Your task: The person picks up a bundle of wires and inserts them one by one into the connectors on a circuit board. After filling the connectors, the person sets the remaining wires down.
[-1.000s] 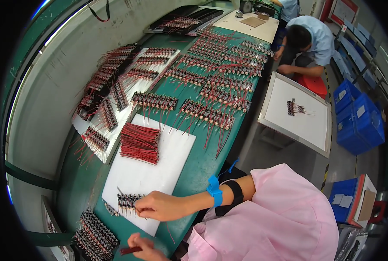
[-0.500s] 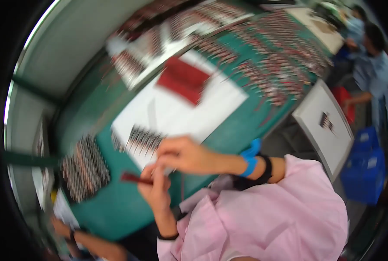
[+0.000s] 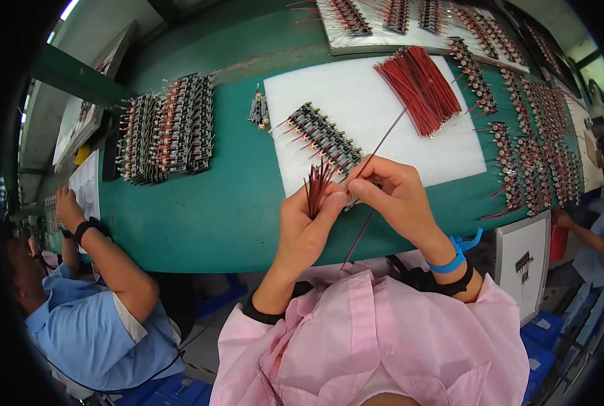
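Over the near edge of a white foam sheet point(image 3: 356, 84), my two hands meet at the fingertips. A bunch of thin dark-red wires point(image 3: 317, 186) is gripped in my left hand point(image 3: 303, 227), its ends sticking up. My right hand point(image 3: 400, 199) pinches a single long wire point(image 3: 389, 134), which runs up toward the loose wires and down toward my lap. A small part shows at the fingertips, too covered to make out. Just beyond my hands lies a row of small circuit boards point(image 3: 324, 135). Farther right on the sheet rests a pile of red wires point(image 3: 420, 91).
Stacked wired boards point(image 3: 173, 128) stand on the green table point(image 3: 200, 223) at left, with more board rows point(image 3: 542, 135) at right. A white-topped tray point(image 3: 356, 44) holds others at the back. One person in blue point(image 3: 99, 325) works at left, another point(image 3: 603, 230) at right.
The view has swung and sharpened, so the table appears turned. The wire bunch in my left hand now points upward rather than sideways. My hands remain together at the fingertips.
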Demonstrator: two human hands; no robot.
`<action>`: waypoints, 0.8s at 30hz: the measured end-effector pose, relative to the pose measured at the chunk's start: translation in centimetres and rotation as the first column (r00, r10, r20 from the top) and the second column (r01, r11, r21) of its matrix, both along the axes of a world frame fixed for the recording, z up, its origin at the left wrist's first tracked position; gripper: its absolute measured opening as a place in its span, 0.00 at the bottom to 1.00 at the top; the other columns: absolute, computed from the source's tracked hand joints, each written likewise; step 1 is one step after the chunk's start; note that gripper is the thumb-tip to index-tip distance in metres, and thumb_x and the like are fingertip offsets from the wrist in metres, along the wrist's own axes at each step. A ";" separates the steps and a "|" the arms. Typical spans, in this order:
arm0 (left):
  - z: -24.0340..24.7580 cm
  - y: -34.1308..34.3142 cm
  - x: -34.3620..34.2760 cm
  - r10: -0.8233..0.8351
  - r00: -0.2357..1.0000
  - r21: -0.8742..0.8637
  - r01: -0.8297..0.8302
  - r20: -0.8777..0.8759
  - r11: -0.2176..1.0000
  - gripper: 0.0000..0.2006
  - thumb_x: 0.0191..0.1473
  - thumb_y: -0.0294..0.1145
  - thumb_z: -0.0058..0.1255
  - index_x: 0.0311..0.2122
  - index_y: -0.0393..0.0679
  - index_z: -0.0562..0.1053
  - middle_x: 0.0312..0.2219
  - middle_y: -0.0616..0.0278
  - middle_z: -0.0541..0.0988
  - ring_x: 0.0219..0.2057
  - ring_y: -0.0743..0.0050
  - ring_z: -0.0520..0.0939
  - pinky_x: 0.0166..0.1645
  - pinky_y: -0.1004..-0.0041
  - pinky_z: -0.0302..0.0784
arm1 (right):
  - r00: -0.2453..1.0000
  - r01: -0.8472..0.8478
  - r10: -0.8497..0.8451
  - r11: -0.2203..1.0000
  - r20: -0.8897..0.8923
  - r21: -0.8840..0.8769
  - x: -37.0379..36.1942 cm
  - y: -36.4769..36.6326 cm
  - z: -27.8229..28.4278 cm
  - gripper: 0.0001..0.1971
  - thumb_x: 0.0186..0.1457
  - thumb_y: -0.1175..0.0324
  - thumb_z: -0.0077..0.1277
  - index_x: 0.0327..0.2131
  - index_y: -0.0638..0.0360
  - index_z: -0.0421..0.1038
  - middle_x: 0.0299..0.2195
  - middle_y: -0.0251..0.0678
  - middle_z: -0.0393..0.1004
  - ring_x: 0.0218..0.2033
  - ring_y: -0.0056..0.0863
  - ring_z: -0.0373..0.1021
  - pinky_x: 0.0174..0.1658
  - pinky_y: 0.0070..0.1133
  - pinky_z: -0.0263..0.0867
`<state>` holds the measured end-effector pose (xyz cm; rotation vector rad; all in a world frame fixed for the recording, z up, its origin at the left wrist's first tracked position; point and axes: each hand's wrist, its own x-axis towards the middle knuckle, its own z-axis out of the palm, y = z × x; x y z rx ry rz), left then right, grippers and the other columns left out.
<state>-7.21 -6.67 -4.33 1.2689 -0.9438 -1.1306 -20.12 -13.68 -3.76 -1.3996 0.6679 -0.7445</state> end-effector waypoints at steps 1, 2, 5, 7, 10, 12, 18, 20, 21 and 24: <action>0.0 0.0 0.0 0.012 0.999 -0.018 -0.011 0.029 1.000 0.06 0.47 0.28 0.43 0.25 0.37 0.67 0.11 0.77 0.61 0.11 0.94 0.54 0.15 0.87 0.44 | 1.000 -0.012 0.011 0.999 -0.021 -0.046 -0.1 0.0 0.0 0.04 0.46 0.76 0.44 0.24 0.67 0.65 0.22 0.30 0.66 0.25 0.14 0.61 0.28 0.11 0.58; 0.0 -0.1 0.0 0.018 0.999 -0.011 -0.018 0.030 1.000 0.06 0.47 0.28 0.43 0.25 0.37 0.67 0.11 0.77 0.61 0.11 0.94 0.54 0.15 0.87 0.44 | 1.000 -0.019 0.018 0.999 -0.021 -0.040 -0.1 0.0 0.1 0.04 0.46 0.76 0.44 0.24 0.67 0.65 0.22 0.30 0.66 0.25 0.14 0.61 0.28 0.11 0.58; 0.1 -0.1 0.0 0.013 0.994 -0.044 -0.009 0.110 0.999 0.05 0.46 0.27 0.43 0.24 0.37 0.67 0.12 0.76 0.63 0.13 0.93 0.57 0.17 0.87 0.48 | 0.996 -0.035 0.027 0.996 -0.089 -0.086 -0.4 -0.1 0.3 0.04 0.46 0.76 0.44 0.24 0.68 0.65 0.22 0.30 0.65 0.25 0.14 0.60 0.28 0.11 0.56; -0.2 0.0 0.1 0.008 0.992 -0.056 -0.001 0.129 0.998 0.03 0.45 0.25 0.43 0.25 0.36 0.67 0.12 0.74 0.64 0.14 0.92 0.58 0.17 0.86 0.50 | 0.995 -0.032 0.022 0.994 -0.093 -0.101 -0.4 0.1 0.3 0.04 0.45 0.76 0.44 0.24 0.68 0.65 0.22 0.31 0.65 0.25 0.14 0.60 0.28 0.11 0.56; -0.6 0.4 0.2 -0.009 0.987 -0.081 0.023 0.163 0.996 0.04 0.42 0.21 0.42 0.28 0.36 0.66 0.12 0.70 0.67 0.16 0.91 0.61 0.19 0.86 0.55 | 0.995 -0.018 0.004 0.991 -0.105 -0.134 -0.5 0.6 0.4 0.04 0.45 0.76 0.44 0.24 0.68 0.65 0.23 0.32 0.65 0.25 0.15 0.60 0.28 0.11 0.55; -0.3 0.4 0.1 -0.042 0.983 -0.059 0.053 0.182 0.997 0.03 0.45 0.23 0.43 0.25 0.35 0.66 0.15 0.70 0.67 0.17 0.91 0.61 0.22 0.88 0.56 | 0.990 -0.022 -0.007 0.978 -0.139 -0.208 -0.7 0.6 0.5 0.03 0.44 0.77 0.43 0.24 0.68 0.65 0.23 0.32 0.65 0.25 0.16 0.60 0.28 0.11 0.55; -1.1 0.7 -0.1 -0.087 0.980 -0.048 0.097 0.178 0.994 0.06 0.47 0.26 0.45 0.24 0.35 0.65 0.17 0.69 0.67 0.18 0.90 0.62 0.24 0.90 0.57 | 0.990 -0.013 -0.025 0.964 -0.141 -0.266 -1.4 0.7 0.6 0.03 0.43 0.78 0.43 0.24 0.68 0.65 0.22 0.32 0.64 0.23 0.17 0.59 0.28 0.12 0.55; -1.6 0.9 0.1 0.055 0.982 -0.157 -0.026 0.181 0.987 0.07 0.47 0.28 0.45 0.24 0.35 0.66 0.17 0.68 0.68 0.18 0.89 0.63 0.23 0.89 0.56 | 0.971 0.079 -0.150 0.936 -0.186 -0.343 -1.7 -0.2 0.1 0.02 0.42 0.78 0.44 0.23 0.68 0.65 0.21 0.31 0.64 0.22 0.16 0.58 0.27 0.12 0.54; -1.9 1.0 0.0 0.110 0.979 -0.209 -0.073 0.170 0.975 0.08 0.48 0.29 0.45 0.24 0.35 0.66 0.17 0.68 0.68 0.18 0.89 0.63 0.22 0.89 0.56 | 0.951 0.133 -0.227 0.914 -0.211 -0.383 -2.1 -0.6 -0.1 0.03 0.42 0.78 0.44 0.22 0.68 0.65 0.20 0.30 0.63 0.22 0.16 0.58 0.27 0.12 0.54; -2.4 2.7 1.1 0.135 0.981 -0.204 -0.106 0.136 0.973 0.11 0.49 0.35 0.43 0.25 0.36 0.66 0.15 0.68 0.67 0.17 0.89 0.62 0.21 0.88 0.54 | 0.895 0.207 -0.339 0.890 -0.288 -0.406 -3.2 -2.3 -1.2 0.03 0.41 0.77 0.46 0.21 0.67 0.65 0.19 0.29 0.63 0.21 0.15 0.57 0.26 0.12 0.53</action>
